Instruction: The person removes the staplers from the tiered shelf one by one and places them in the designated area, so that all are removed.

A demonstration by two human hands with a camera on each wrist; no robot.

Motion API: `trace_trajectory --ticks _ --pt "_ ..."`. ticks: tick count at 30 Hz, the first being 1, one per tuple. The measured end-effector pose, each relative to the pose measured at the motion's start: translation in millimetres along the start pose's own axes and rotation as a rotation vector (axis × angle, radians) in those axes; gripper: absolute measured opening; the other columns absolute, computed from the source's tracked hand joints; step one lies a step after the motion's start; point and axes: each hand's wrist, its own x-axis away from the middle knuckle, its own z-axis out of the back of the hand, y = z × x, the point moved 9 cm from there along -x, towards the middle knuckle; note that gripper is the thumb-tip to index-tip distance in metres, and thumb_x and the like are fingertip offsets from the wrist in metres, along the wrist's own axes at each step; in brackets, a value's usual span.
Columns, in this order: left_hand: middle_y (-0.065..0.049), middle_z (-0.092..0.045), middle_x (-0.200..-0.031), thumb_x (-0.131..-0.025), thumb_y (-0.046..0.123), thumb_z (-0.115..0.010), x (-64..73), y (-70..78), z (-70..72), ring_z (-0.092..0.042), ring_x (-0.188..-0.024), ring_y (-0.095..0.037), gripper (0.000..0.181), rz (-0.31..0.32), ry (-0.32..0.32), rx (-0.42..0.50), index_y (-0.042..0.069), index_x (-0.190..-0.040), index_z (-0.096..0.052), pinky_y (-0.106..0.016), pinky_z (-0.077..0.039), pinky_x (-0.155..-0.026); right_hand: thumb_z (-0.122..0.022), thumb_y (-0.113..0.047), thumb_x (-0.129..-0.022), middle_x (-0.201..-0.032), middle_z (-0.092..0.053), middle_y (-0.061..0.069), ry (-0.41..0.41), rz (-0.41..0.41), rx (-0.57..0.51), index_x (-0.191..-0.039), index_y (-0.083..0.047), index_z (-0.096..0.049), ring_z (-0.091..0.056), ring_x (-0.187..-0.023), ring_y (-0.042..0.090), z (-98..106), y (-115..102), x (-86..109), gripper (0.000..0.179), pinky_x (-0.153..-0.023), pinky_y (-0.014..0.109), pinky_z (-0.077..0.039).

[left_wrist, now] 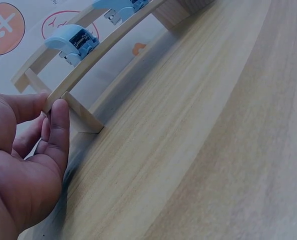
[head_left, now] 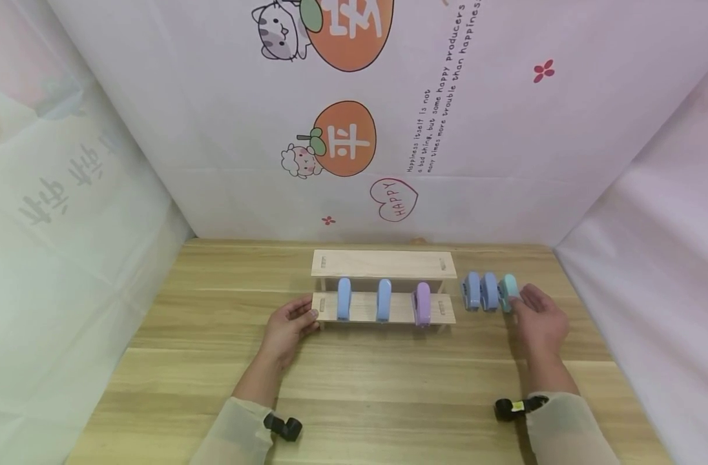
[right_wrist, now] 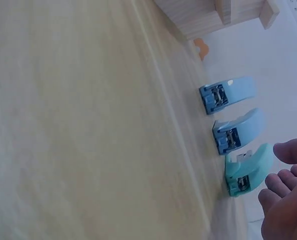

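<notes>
Pinching the left end of the lower shelf [head_left: 364,309] of a wooden rack [head_left: 383,263], at lower centre of the head frame, with the left hand [head_left: 290,329], probably to steady it on the table [head_left: 389,394]. Holding the right hand [head_left: 541,318] loosely beside the teal stapler-like piece [head_left: 508,289], at the right of that frame, with relaxed, parted fingers and no clear grip; impossible to be sure of contact. Note two blue pieces [head_left: 472,290] standing just left of the teal one, probably lined up within easy reach. On the lower shelf, well apart, perhaps spaced for evenness: two light blue pieces [head_left: 344,299] and, nearest the right end, a purple piece [head_left: 422,303]. Visible from the head only: the purple piece and the whole row. Visible from the left wrist instead, towards upper left: a rack leg [left_wrist: 83,115] down to the table, below the pinched shelf end. Visible from the right wrist, at right: metal workings [right_wrist: 232,138] inside the pieces, and space between thumb and fingers.
</notes>
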Motion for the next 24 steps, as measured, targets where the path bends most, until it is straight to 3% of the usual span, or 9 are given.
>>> trace_trajectory --ticks 9,15,24 --pt "-0.014 -0.058 -0.122 -0.094 -0.004 -0.073 -0.4 0.5 -1.3 -0.061 -0.106 -0.022 0.046 -0.006 -0.014 0.001 -0.002 -0.138 -0.059 -0.031 -0.063 -0.091 -0.083 -0.017 -0.091 -0.152 -0.055 0.003 0.000 0.014 -0.098 -0.149 -0.021 -0.057 -0.053 -0.139 0.017 0 -14 15.4 0.064 -0.098 0.010 -0.051" --pt "-0.014 -0.057 -0.125 -0.094 -0.003 -0.073 1.4 1.7 -1.1 -0.061 -0.108 -0.022 0.047 -0.005 -0.016 0.004 -0.002 -0.139 -0.059 -0.031 -0.063 -0.092 -0.081 -0.009 -0.090 -0.148 -0.059 0.007 0.005 0.068 -0.188 -0.144 -0.017 -0.062 -0.056 -0.136 0.020 -4 -25 27.6 0.058 -0.093 0.010 -0.054" --pt "-0.014 -0.057 -0.127 -0.094 -0.002 -0.073 0.9 0.1 -0.9 -0.060 -0.109 -0.022 0.048 -0.001 -0.020 0.007 -0.001 -0.139 -0.058 -0.032 -0.063 -0.093 -0.080 -0.009 -0.091 -0.146 -0.060 0.008 -0.002 0.121 -0.174 -0.142 -0.016 -0.063 -0.057 -0.135 0.021 -8 -33 35.5 0.054 -0.093 0.010 -0.054"
